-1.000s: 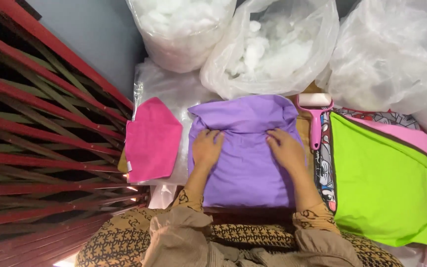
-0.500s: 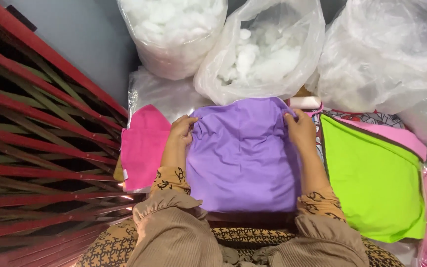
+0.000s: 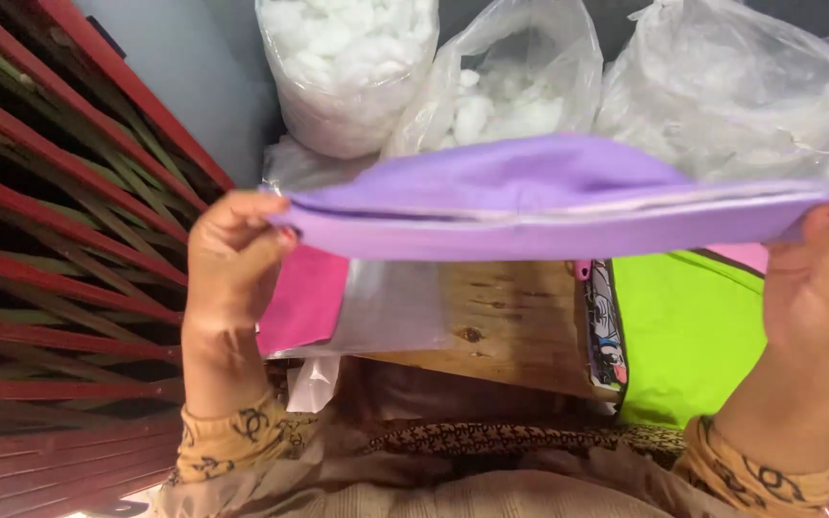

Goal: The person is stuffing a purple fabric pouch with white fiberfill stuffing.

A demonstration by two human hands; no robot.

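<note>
Purple fabric piece (image 3: 549,197) stretches level above the wooden board (image 3: 501,321), both ends pinched in my closed fingers: left hand (image 3: 227,264) and right hand (image 3: 817,288). Beside the board lie lime-green fabric (image 3: 688,331) and smaller pink fabric (image 3: 304,297).

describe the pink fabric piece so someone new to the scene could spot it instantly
Start at the wooden board in front of the person, below the row of clear bags of white stuffing. At the board's left edge, beside the left hand, lies the pink fabric piece. It is flat and magenta, unlike the raised purple fabric or the lime green fabric to the right.
</note>
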